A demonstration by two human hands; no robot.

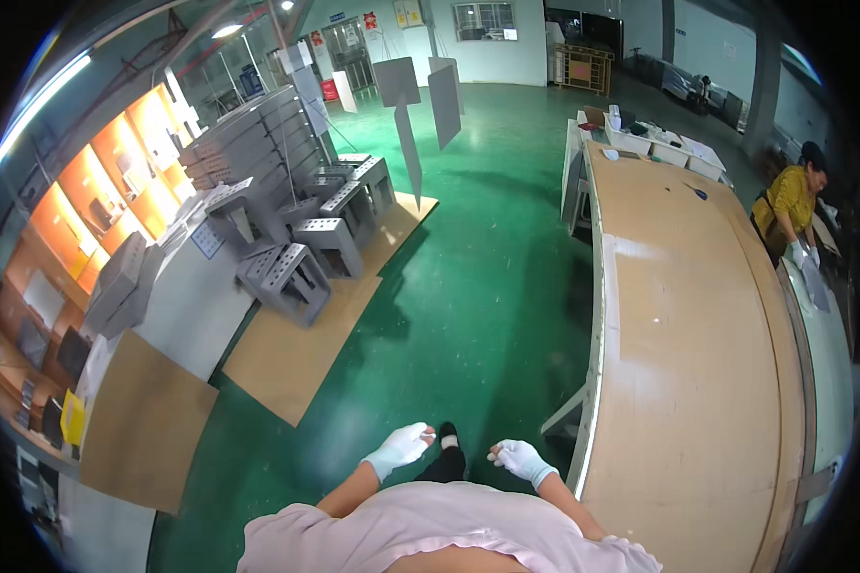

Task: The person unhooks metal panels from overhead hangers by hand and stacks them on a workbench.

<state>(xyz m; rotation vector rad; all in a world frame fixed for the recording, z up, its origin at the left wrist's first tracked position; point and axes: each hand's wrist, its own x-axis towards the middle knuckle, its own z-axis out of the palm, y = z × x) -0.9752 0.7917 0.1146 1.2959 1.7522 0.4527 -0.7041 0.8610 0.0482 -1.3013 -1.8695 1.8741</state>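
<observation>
My left hand (401,451) is in a white glove with bare fingertips. Its fingers are loosely curled, and I see nothing held in them. My right hand (521,460), gloved the same way, has its fingers bent inward too, with no object showing. Both hang in front of my body over the green floor (420,353), apart from each other and touching nothing. A dark shoe (448,431) shows between them. Nearest to my right hand is the long wooden-topped table (688,382). To the left of my left hand, a brown board (148,420) leans at the white bench.
Grey perforated metal frames (296,277) stand on cardboard sheets (306,353) at the left. Flat grey panels (443,105) hang ahead. White bins (674,151) and scissors (700,193) lie on the table's far end. Beyond it, a person in yellow (788,201) handles a grey sheet.
</observation>
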